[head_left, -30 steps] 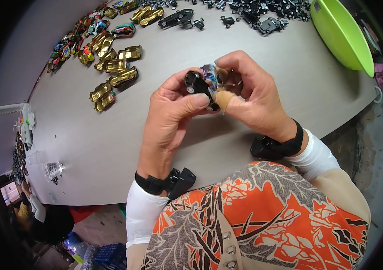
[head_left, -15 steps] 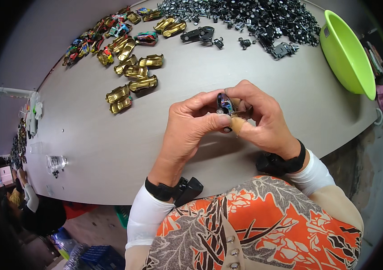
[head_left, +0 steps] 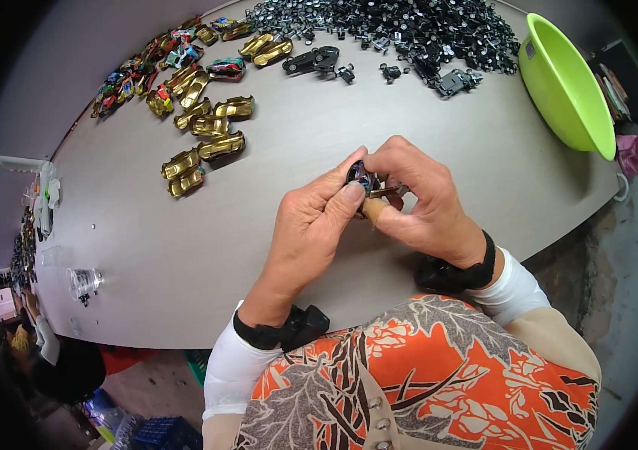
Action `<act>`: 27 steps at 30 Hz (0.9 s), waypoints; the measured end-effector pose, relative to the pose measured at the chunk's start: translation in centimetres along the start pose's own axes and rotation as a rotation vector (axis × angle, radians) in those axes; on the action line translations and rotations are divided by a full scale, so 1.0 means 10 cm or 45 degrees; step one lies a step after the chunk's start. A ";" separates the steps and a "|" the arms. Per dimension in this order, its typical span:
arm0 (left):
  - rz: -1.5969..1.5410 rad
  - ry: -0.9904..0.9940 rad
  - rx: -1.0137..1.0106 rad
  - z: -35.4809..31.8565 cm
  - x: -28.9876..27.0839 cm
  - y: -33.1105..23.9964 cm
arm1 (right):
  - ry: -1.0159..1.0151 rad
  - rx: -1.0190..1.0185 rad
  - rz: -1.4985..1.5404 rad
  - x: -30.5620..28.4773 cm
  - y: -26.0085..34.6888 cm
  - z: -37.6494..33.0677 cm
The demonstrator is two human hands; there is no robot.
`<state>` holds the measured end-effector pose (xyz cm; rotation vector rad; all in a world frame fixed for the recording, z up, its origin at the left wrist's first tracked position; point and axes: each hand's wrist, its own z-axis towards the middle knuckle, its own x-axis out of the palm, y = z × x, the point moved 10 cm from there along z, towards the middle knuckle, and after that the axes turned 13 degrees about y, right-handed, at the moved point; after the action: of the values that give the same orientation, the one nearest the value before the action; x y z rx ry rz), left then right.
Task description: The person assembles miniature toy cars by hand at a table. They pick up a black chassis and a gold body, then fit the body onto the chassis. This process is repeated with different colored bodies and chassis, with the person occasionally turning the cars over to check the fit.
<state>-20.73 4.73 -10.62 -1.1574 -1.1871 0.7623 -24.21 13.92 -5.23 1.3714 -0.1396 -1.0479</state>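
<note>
A small dark toy car (head_left: pixel 357 174) with a shiny, colourful surface is held between both hands over the table's near part. My left hand (head_left: pixel 310 225) is closed on it, thumb pressed along its near side. From the other side my right hand (head_left: pixel 425 196) grips the car with curled fingers; its thumb wears a tan covering. A brownish, shiny part (head_left: pixel 385 193) shows between the right fingers, its kind partly hidden. Gold toy car bodies (head_left: pixel 221 146) lie upside down or tilted to the left beyond my hands.
A heap of small wheeled black chassis parts (head_left: pixel 409 34) covers the far table. Multicoloured car bodies (head_left: pixel 128 79) pile up at the far left. A green basin (head_left: pixel 566 94) stands at the right edge. A clear plastic cup (head_left: pixel 83 282) is at left, near another person's arm (head_left: pixel 45 337).
Both hands have moved slightly left with the toy car, and the car has turned a little within the fingers. The whole view has also shifted slightly.
</note>
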 end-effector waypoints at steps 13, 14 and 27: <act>-0.042 0.024 -0.016 -0.03 -0.04 0.06 | -0.029 0.019 -0.011 -0.03 0.03 -0.04; -0.055 0.029 -0.029 -0.01 -0.03 0.07 | -0.042 0.032 -0.011 -0.05 0.03 -0.04; 0.024 0.191 0.075 0.00 -0.06 -0.08 | -0.003 -0.158 0.186 -0.04 0.02 -0.02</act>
<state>-20.96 3.97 -10.06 -1.1582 -1.0240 0.7076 -24.21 14.34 -4.97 1.2292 -0.1714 -0.9214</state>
